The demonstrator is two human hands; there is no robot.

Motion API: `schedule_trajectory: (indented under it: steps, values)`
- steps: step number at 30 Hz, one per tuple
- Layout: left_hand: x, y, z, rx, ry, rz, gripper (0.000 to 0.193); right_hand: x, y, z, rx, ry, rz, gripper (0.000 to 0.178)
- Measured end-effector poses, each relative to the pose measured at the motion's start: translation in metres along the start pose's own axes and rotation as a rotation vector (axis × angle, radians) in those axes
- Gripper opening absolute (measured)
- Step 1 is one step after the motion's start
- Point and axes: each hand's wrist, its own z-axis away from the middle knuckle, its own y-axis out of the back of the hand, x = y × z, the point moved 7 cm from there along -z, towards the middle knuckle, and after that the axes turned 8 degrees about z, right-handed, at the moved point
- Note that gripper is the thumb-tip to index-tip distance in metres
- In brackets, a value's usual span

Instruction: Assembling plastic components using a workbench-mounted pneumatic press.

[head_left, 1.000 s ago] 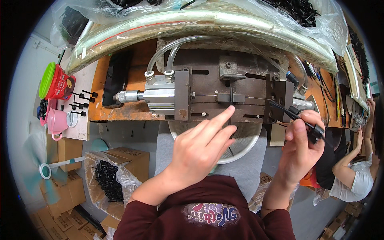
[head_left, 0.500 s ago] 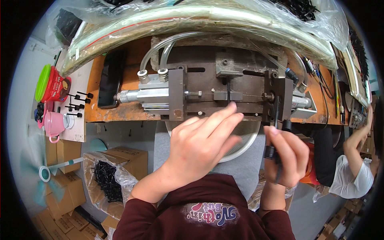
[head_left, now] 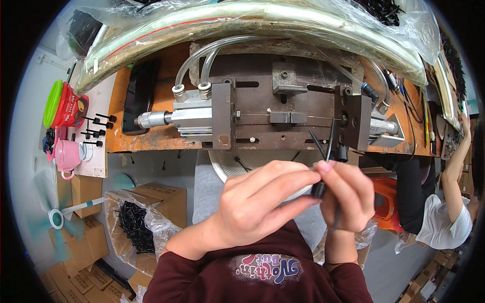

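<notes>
My right hand (head_left: 348,194) is closed around several thin black sticks with cylindrical heads (head_left: 331,144), their slender ends pointing up and away from me. From the left, my left hand (head_left: 265,197) meets it, thumb and fingers pinched at a black stick's head (head_left: 318,189). Both hands are over my lap, just in front of a dark metal clamping fixture (head_left: 283,136). The small split block (head_left: 288,117) at the fixture's middle has no stick across it. A white round basket (head_left: 218,164) sits under the fixture's front edge, partly hidden by my hands, with a few sticks in it.
Pneumatic cylinders (head_left: 192,121) with clear hoses flank the fixture. A black phone (head_left: 139,98) lies on the wooden bench at left. A pink cup (head_left: 68,155) and loose black sticks (head_left: 96,132) are beyond it. An open box (head_left: 139,227) holds more sticks. At right another person (head_left: 447,217) works.
The stick that lay across the central block is gone from it. My left hand has moved right and down to meet my right hand, which shifted left. The left cylinder's rod has drawn back.
</notes>
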Motion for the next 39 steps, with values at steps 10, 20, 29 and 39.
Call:
schedule_trajectory:
  steps: [10, 20, 29, 39]
  values:
    - [-0.016, 0.017, 0.004, 0.002, 0.126, -0.108, 0.036, 0.017, 0.009, -0.001, 0.077, -0.188, 0.006, 0.029]
    - [-0.022, -0.009, -0.001, -0.133, -0.002, -0.611, 0.026, 0.039, 0.016, 0.012, 0.175, -0.704, -0.594, 0.024]
    - [-0.022, -0.004, -0.005, -0.14, 0.042, -0.557, 0.031, 0.052, -0.006, 0.021, 0.089, -1.05, -1.212, 0.014]
    - [-0.006, 0.008, 0.005, -0.065, 0.083, 0.075, 0.042, 0.025, -0.035, 0.017, -0.179, -1.177, -1.489, 0.032]
